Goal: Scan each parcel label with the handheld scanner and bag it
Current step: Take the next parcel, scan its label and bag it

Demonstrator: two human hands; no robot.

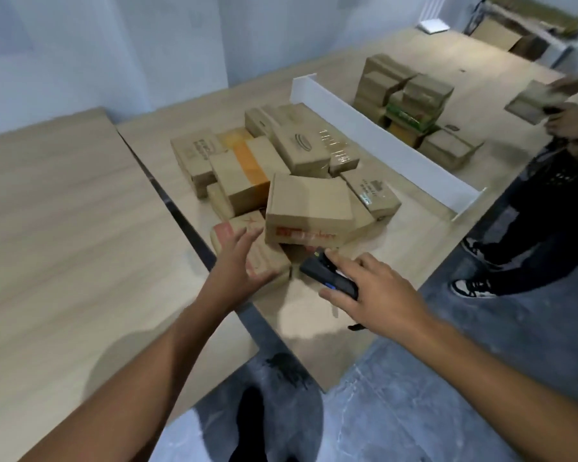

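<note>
Head view: the left hand (pixel 242 258) reaches forward with its fingers straight and spread wide, laid over a small parcel (pixel 270 257) at the near left edge of a pile of cardboard parcels (pixel 309 208). The pile sits in the middle of a light wooden table (pixel 301 315). Just right of that parcel, the right hand (pixel 374 288) grips a black handheld scanner (pixel 314 266), its tip pointing toward the near side of the pile. A white divider (pixel 381 138) runs along the table to the right of the pile, with a second stack of boxes (pixel 404 101) beyond it. At far right stands another person (pixel 548 211) holding 1 box (pixel 531 100). A second table (pixel 54 228) lies to the left.
</note>
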